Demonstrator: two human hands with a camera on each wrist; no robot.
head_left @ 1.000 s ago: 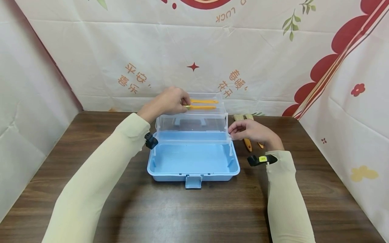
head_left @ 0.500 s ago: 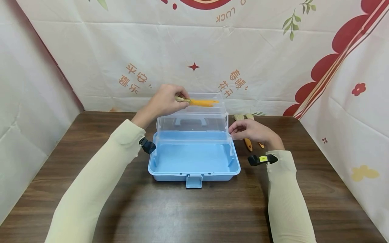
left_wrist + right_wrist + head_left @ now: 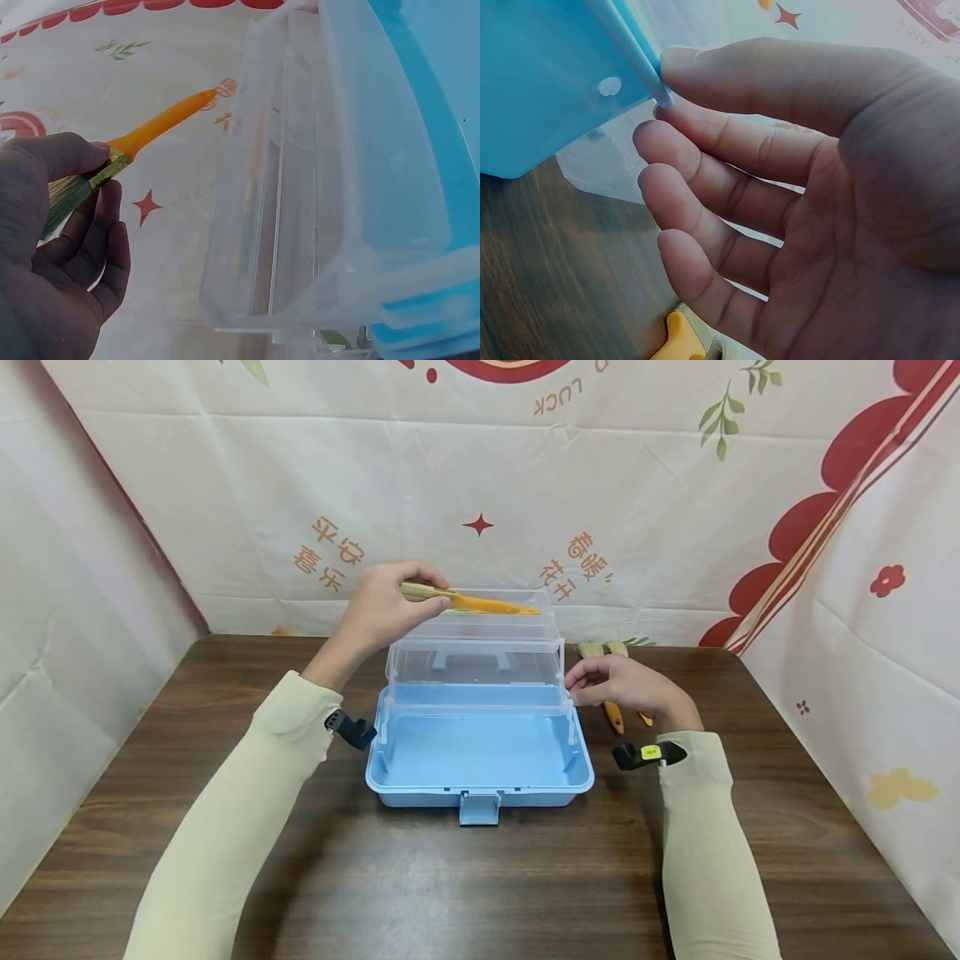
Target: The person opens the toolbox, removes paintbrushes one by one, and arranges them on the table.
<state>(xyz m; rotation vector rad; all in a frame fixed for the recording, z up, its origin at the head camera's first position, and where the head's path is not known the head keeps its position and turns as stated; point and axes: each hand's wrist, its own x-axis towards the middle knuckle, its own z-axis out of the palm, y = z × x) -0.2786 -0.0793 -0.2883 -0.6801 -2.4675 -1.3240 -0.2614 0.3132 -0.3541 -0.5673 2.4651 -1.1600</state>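
Observation:
My left hand point(image 3: 382, 602) pinches a paintbrush point(image 3: 483, 603) at its metal band, just above the raised clear tray point(image 3: 480, 656) of a blue toolbox point(image 3: 472, 752). In the left wrist view, the orange handle of this paintbrush point(image 3: 165, 124) points away from the palm and its bristles lie under the fingers. A second brush point(image 3: 255, 161) shows faintly through the tray plastic. My right hand point(image 3: 630, 683) holds the box's right edge; in the right wrist view, thumb and index finger pinch a thin blue rim point(image 3: 634, 56), with the other fingers loosely bent.
Two more paintbrushes point(image 3: 613, 717) lie on the wooden table point(image 3: 480, 893) to the right of the box, partly behind my right hand. The toolbox latch point(image 3: 478, 808) hangs down in front. A printed cloth point(image 3: 480, 468) stands behind the table.
My left hand has moved up and left, lifting the paintbrush off the clear tray and tilting its bristle end up. The right hand keeps its hold on the box.

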